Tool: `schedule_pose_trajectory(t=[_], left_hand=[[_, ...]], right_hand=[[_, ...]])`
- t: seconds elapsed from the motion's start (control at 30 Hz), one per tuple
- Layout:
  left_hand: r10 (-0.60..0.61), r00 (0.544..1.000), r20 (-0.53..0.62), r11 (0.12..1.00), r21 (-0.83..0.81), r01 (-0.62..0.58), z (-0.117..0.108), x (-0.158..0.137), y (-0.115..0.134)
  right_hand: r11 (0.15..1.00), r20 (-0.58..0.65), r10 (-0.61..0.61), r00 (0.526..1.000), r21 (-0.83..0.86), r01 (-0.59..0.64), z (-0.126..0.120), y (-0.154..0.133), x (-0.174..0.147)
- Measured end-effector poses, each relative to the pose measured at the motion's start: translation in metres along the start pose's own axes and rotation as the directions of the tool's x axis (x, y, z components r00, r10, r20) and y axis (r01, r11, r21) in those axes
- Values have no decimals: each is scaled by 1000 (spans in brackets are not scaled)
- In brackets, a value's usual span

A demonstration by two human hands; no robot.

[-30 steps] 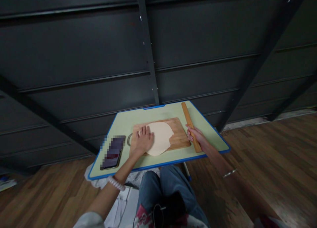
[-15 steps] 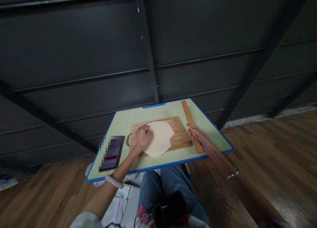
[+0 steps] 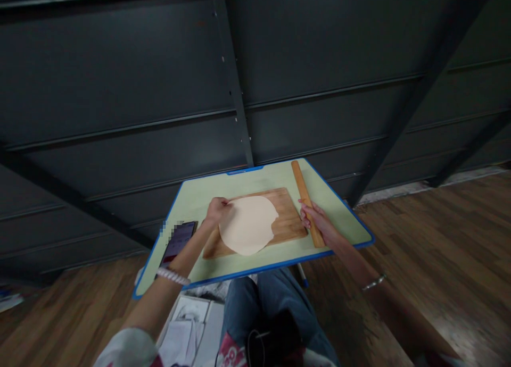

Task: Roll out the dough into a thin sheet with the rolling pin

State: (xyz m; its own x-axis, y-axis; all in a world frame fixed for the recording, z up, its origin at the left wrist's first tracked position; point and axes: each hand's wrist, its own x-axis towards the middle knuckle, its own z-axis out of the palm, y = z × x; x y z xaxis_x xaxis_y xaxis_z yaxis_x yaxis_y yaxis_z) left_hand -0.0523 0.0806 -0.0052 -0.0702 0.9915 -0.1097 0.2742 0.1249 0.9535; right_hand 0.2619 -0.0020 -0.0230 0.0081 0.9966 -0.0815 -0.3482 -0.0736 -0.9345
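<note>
A thin, pale sheet of rolled dough (image 3: 248,226), roundish with a ragged right edge, lies on a wooden cutting board (image 3: 289,220). Its lower edge hangs slightly past the board's near side. My left hand (image 3: 216,209) is closed at the dough's upper left edge, thumb and fingers pinching it. To the right of the board, my right hand (image 3: 318,222) is wrapped round a wooden rolling pin (image 3: 301,183), which rests slanted on the small table. The left hand and wrist cover the board's left end and its handle.
The pale green folding table (image 3: 207,182) has a blue rim. A phone (image 3: 181,238) lies at its left, partly behind my left forearm. A dark panelled wall (image 3: 171,80) stands just beyond the table. Below left is a white box (image 3: 189,324) with papers.
My left hand has moved left and slightly up, from over the dough to its upper left edge. The dough lies slightly more to the left. My right hand keeps the rolling pin in place.
</note>
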Motion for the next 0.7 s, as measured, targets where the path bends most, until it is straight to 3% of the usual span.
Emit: schedule_pose_trajectory(t=[0.13,0.27,0.3,0.4,0.47,0.53,0.7], left_hand=[[137,986,-91,964,240,-112,5,4,10],[287,954,-83,897,372,-238,29,-21,20],[320,946,-47,870,409,-274,38,-31,21],[392,893,220,637,636,-436,66,-65,23],[358,894,268,575,691,-437,79,-80,24],[276,913,299,573,712,-406,86,-84,28],[155,901,406,520,742,-423,89,-70,38]], right_hand=[[1000,17,-19,1000,-12,20,-1,1,0],[1000,-1,-6,1000,3,6,-3,4,2],[1000,-6,-1,1000,2,1,-4,5,2],[1000,2,-10,1000,-10,10,-3,5,2],[1000,11,-19,1000,-14,19,-2,3,2],[1000,6,-12,1000,-9,12,-2,2,1],[1000,10,-10,1000,18,10,1,0,0]])
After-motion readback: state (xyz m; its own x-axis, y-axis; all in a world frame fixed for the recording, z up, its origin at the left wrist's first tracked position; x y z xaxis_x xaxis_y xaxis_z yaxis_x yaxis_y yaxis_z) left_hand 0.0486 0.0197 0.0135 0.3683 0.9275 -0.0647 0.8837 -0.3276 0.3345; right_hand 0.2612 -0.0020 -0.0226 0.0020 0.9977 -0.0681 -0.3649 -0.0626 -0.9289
